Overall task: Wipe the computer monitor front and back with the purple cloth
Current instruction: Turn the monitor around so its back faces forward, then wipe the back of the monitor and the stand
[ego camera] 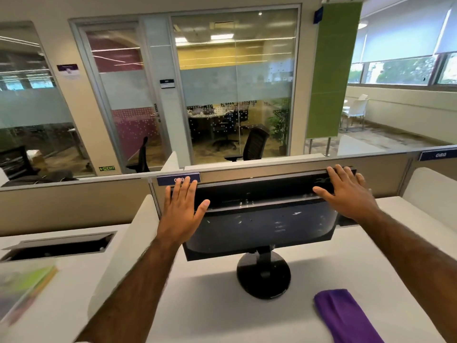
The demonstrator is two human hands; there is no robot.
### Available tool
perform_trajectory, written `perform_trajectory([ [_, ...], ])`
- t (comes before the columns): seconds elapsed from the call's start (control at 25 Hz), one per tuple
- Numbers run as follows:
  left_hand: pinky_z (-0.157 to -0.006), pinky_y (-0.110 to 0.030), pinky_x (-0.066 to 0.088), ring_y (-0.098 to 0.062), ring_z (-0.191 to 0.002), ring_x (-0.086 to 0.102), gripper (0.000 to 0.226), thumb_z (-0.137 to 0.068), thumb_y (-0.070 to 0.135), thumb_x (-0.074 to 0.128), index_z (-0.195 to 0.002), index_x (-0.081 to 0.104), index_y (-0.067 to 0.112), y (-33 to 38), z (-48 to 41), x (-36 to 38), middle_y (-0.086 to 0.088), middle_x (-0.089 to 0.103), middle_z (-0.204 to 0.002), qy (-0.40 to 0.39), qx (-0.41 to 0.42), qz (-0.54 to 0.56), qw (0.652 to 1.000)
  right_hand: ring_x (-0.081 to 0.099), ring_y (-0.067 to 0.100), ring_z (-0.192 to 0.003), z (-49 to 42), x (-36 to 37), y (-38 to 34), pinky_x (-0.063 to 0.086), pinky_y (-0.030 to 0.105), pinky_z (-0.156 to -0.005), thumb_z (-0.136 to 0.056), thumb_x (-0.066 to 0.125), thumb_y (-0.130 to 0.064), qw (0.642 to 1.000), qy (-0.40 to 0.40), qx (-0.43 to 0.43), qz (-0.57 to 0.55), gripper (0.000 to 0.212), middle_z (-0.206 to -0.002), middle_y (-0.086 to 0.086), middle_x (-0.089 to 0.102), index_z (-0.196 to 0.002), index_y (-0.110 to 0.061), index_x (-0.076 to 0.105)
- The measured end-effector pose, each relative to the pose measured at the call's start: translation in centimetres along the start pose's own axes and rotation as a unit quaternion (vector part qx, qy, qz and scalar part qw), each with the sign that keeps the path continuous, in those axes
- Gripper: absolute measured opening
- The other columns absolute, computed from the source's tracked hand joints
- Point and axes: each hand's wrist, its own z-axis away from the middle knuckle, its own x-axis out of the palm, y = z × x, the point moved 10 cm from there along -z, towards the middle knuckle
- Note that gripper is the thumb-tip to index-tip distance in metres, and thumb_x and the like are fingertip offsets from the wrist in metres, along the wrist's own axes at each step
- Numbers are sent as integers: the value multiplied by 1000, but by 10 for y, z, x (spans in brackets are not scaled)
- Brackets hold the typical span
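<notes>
Monitor (262, 224) sits under your left hand (181, 206) and right hand (346, 191), fingers (184, 188) spread flat (gripping nothing); likely repositioning it, so next pick up the purple cloth (346, 315).

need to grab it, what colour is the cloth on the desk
The cloth is purple; head view.

It's an open-plan office, plain as day. A monitor (262, 224) stands on a white table (222, 305), and low beige partitions (74, 204) run along the table's far edge, carrying blue number labels (178, 179). A cable hatch (59, 246) is set into the neighbouring table (81, 276) on the left. Beyond, a glass-walled meeting room (235, 82) shows swivel chairs (254, 144) near a round conference table (210, 117). A green exit sign (107, 168) sits low beside its door (123, 95), and roller blinds (400, 33) hang over the windows on the right.
</notes>
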Motion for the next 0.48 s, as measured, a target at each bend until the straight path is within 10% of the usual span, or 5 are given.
perform_trajectory([
  [0.32, -127, -43, -7, -23, -159, -6, 94, -92, 75, -2, -164, 9, 15, 17, -5, 4, -6, 4, -172, 8, 2, -6, 1000, 8, 22, -156, 71, 37, 9, 8, 49, -124, -100, 27, -68, 989, 54, 2, -141, 73, -170, -1, 11, -161, -31, 14],
  [0.48, -128, -44, -7, -19, -159, -2, 88, -95, 73, -2, -163, 15, 19, 47, -17, 9, -3, 10, -172, 6, 50, 6, 999, 3, 22, -157, 149, 149, 40, 7, 49, -124, -83, -3, -87, 987, -85, 51, -126, 93, -170, 0, 7, -160, -37, 11],
])
